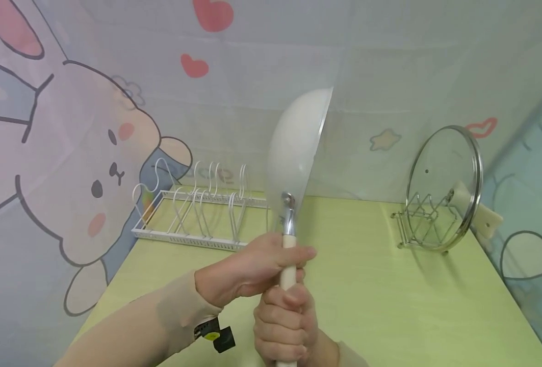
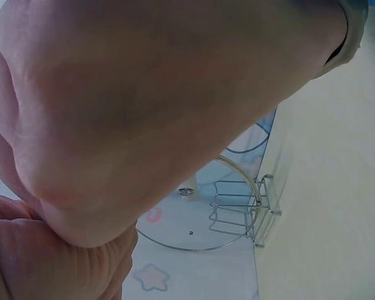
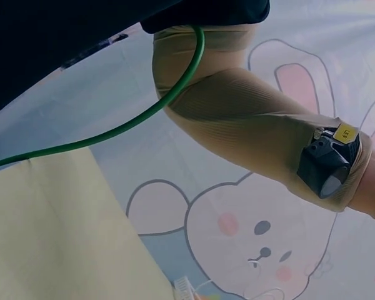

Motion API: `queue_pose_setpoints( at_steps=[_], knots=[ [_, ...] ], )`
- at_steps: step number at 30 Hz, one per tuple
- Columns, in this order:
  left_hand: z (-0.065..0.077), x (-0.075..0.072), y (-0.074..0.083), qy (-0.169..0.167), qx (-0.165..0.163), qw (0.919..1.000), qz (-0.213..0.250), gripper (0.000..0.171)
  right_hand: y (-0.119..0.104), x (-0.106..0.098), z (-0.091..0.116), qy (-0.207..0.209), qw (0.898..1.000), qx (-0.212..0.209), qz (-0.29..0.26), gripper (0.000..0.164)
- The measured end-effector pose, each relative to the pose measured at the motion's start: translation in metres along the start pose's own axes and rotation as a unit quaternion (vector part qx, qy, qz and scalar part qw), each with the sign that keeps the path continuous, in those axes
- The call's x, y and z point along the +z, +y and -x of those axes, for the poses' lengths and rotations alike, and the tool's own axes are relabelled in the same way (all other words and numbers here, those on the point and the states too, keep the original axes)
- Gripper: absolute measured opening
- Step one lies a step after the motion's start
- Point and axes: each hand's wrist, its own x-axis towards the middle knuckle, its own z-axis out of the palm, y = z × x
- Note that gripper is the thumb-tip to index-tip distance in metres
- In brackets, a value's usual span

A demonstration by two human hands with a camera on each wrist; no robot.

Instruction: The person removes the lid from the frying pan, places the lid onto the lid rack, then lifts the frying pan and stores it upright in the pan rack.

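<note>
A white wok (image 1: 295, 148) is held upright in the head view, its rounded underside facing left and its rim to the right. My right hand (image 1: 284, 326) wraps its fingers round the lower part of the cream handle. Just above it, my left hand (image 1: 257, 265) grips the handle below the metal ferrule, thumb across the front. The back of the left hand (image 2: 112, 125) fills much of the left wrist view, with the right hand (image 2: 62, 262) against it. The right wrist view shows the left forearm (image 3: 244, 125) and not the wok.
A white wire rack (image 1: 188, 239) stands on the green table (image 1: 381, 306) at the back left. On the right, a glass lid (image 1: 477, 168) leans upright in a small metal rack (image 1: 401, 232). A patterned cloth (image 1: 367, 76) hangs behind. A green cable (image 3: 112, 133) crosses the right wrist view.
</note>
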Motion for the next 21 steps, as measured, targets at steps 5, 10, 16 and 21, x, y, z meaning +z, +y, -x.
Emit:
queue_pose_setpoints(
  at_steps=[5,10,16,21],
  knots=[
    [0.003,0.0,0.002,-0.001,0.011,0.9999,0.007,0.026,-0.002,0.003,-0.005,0.005,1.0,0.011,0.016,0.044],
    [0.008,0.001,0.006,0.004,0.014,0.9999,0.005,0.026,-0.003,0.006,-0.011,0.004,0.999,0.023,0.034,0.047],
    [0.015,0.001,0.014,0.013,0.026,0.9996,0.003,0.025,-0.005,0.007,-0.019,-0.007,0.998,0.036,0.044,0.047],
    [0.021,-0.003,0.017,0.014,0.037,0.9992,0.001,0.027,-0.006,0.006,-0.027,-0.005,0.998,0.049,0.051,0.048]
  ],
)
